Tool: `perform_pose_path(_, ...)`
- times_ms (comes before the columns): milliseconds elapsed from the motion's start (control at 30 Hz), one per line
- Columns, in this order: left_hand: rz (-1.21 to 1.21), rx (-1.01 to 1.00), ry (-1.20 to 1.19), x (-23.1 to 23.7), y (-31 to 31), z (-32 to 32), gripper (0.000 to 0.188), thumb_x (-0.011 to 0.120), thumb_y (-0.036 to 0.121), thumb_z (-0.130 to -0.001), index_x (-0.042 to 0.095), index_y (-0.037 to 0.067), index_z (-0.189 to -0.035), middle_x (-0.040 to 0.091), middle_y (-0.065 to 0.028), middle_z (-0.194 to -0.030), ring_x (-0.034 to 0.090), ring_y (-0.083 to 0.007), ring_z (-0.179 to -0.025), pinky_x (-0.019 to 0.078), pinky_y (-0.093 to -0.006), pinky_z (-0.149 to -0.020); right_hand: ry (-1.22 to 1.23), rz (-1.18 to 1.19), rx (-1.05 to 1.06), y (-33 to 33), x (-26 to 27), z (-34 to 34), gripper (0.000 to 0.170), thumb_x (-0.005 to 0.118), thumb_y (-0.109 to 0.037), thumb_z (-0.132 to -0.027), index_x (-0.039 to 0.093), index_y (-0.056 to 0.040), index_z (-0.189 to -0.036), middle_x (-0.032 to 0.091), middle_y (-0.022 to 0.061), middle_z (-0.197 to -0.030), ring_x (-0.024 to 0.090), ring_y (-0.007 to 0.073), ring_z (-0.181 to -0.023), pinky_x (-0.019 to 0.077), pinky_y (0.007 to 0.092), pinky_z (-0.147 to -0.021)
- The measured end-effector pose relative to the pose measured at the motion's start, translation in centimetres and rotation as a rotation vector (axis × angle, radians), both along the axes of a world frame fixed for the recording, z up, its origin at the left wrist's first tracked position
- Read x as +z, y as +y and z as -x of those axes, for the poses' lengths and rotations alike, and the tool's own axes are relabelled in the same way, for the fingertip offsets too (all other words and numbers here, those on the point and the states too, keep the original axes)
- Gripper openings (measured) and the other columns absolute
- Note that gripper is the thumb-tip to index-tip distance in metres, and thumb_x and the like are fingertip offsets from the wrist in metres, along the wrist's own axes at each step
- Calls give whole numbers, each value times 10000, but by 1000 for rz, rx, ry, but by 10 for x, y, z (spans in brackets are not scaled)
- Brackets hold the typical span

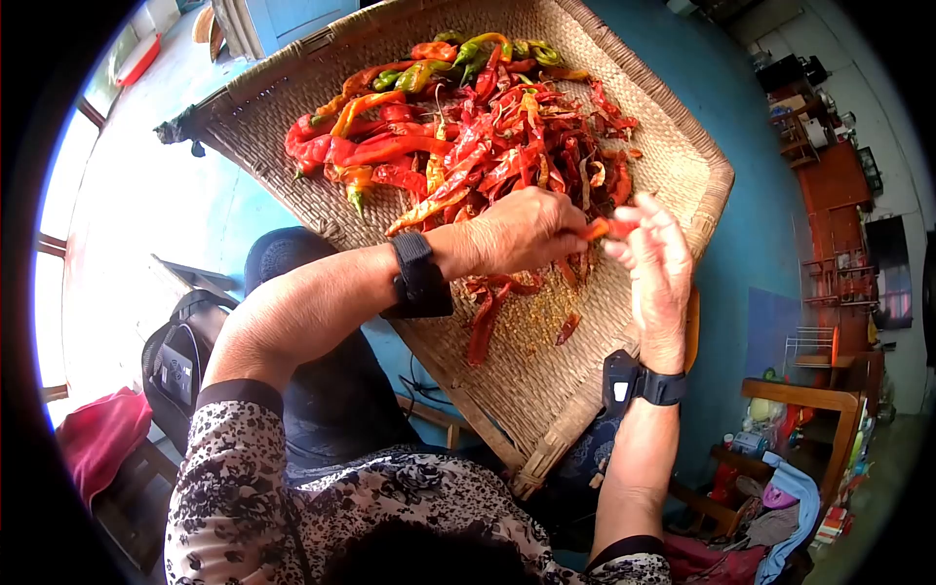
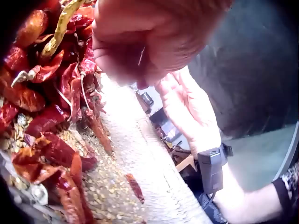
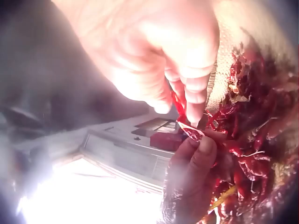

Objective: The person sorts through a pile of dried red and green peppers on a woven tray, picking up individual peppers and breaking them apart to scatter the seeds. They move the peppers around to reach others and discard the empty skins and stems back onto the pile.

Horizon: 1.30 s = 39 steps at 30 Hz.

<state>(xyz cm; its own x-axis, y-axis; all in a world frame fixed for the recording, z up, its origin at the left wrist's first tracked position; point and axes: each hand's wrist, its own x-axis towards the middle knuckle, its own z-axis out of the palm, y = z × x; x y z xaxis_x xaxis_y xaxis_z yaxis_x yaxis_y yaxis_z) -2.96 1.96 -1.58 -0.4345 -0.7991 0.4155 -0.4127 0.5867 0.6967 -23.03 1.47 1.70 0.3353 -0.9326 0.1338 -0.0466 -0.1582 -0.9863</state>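
Observation:
In the head view a small red pepper (image 1: 596, 229) is held between the two hands above the right part of the woven tray (image 1: 507, 390). The left hand (image 1: 517, 232) pinches one end between thumb and fingertips. At the other end are the right hand's (image 1: 663, 258) curled fingers, slightly blurred. From the right wrist view, the pepper (image 3: 190, 131) looks split open, with the left hand (image 3: 191, 172) below and the right hand (image 3: 154, 51) above, a red strip between its thumb and fingers. Dried red peppers (image 1: 468, 156) are heaped beside the hands.
Loose yellow seeds (image 1: 541, 317) and a few pepper pieces (image 1: 483, 327) lie on the tray's near part. Green peppers (image 1: 424, 73) sit at its far edge. A wooden chair (image 1: 838, 439) with cloths stands at the right, a black bag (image 1: 180, 366) at the left.

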Motion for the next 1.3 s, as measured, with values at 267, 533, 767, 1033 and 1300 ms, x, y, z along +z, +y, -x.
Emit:
perform_pose_path(267,-119,-116,28,-10,0,2,211,582,203,-912,619,0,-953,653,-171,-813,654,-315,-781,509,-365,-682,324,141,0,2,-15,-11,150,635,-168,-901,623,-29,-957,577,-24,-735,512,39,-637,420,199,-554)
perform_pose_path(533,73,-282,-484,-34,23,19,300,535,101,-840,567,25,-1129,590,-140,-1149,640,-284,-899,550,-380,-770,785,697,-784,-25,0,76,133,644,-184,-858,650,-68,-924,636,83,-779,588,236,-628,473,344,-596)
perform_pose_path(767,385,-456,-501,-50,38,33,404,525,125,-823,544,62,-1221,473,-104,-1325,463,-275,-1207,392,-368,-1033,1012,645,-684,-20,-5,82,368,677,-94,-796,587,-78,-1153,596,151,-996,572,344,-942,469,428,-834)
perform_pose_path(1033,426,-183,-706,-31,26,19,267,588,162,-761,568,64,-1009,530,-66,-1052,538,-216,-976,483,-333,-797,1049,145,19,-37,-37,4,449,644,-132,-835,501,-13,-1243,613,244,-1077,584,386,-1014,480,449,-825)
perform_pose_path(1300,280,-90,-979,-30,17,11,206,620,218,-763,565,140,-945,561,-77,-998,563,-228,-916,489,-342,-751,630,65,274,-31,-52,-15,437,673,-49,-783,525,-67,-1194,670,149,-967,655,297,-891,509,426,-748)
